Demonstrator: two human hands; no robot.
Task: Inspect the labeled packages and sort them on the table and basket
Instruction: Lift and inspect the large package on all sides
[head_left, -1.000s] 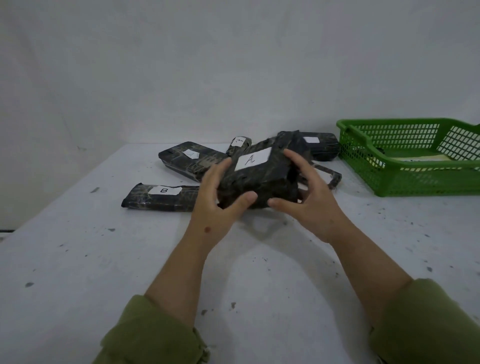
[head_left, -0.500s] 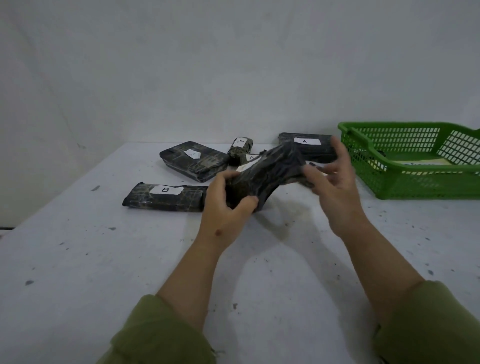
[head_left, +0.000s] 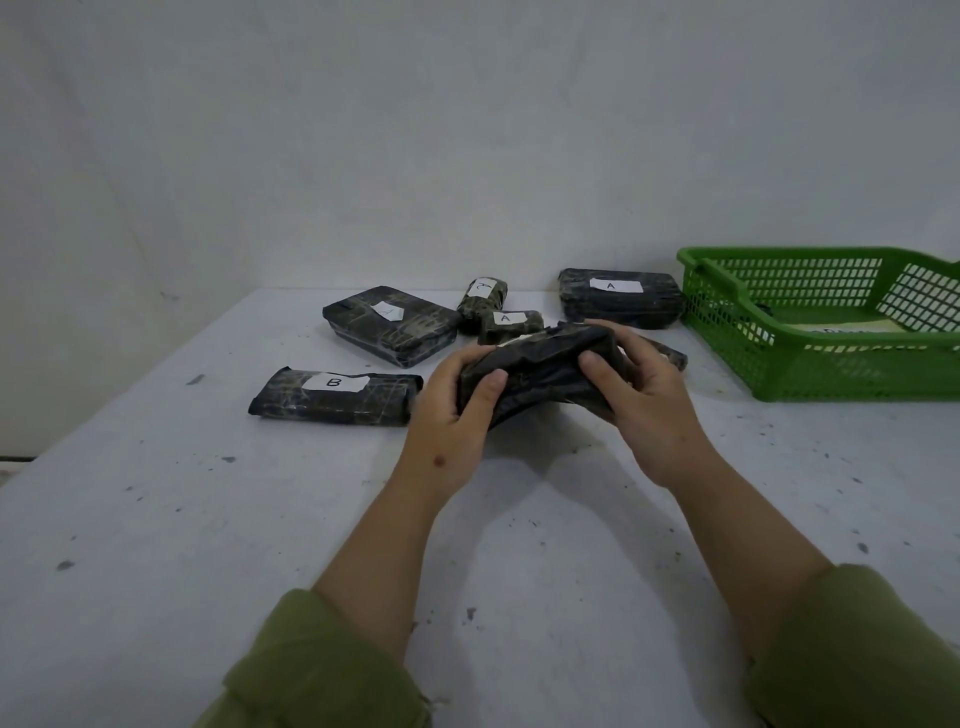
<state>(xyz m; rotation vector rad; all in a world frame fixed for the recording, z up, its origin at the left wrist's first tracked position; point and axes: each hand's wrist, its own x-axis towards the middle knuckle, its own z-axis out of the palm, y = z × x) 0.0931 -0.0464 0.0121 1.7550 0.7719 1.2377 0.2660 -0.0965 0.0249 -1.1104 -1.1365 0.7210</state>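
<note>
We see one white table (head_left: 156, 519) filling the lower frame, speckled with dark marks, against a plain wall (head_left: 363, 130). One green basket (head_left: 831, 382) sits at the right edge, middle height, with something pale and flat on its floor; we cannot read it.

We count seven dark wrapped packages. Five lie flat with white labels up: the B pack (head_left: 332, 397) at left of centre, a wide pack (head_left: 389, 325) above it whose label we cannot read, a far A pack (head_left: 618, 297) just beside the basket, a small A pack (head_left: 509, 325) and a small roll (head_left: 483, 301) with an unclear letter, these two touching. A sixth pack (head_left: 672, 357) shows only as a sliver behind the right hand. The seventh, the held pack (head_left: 540, 371), is at frame centre, raised above the table, its dark underside turned toward us and only a thin white edge of its label visible on top.

Our left hand (head_left: 452, 415) clasps its left end, thumb across the front. Our right hand (head_left: 644, 400) wraps its right end, fingers curled over the top. Both hands cover much of the pack and the table behind it. Two olive sleeves (head_left: 322, 670) sit in the bottom corners.

A second ago the pack's A label faced us; since then it has tipped away, and the right hand, open half a second ago, has closed on it.
</note>
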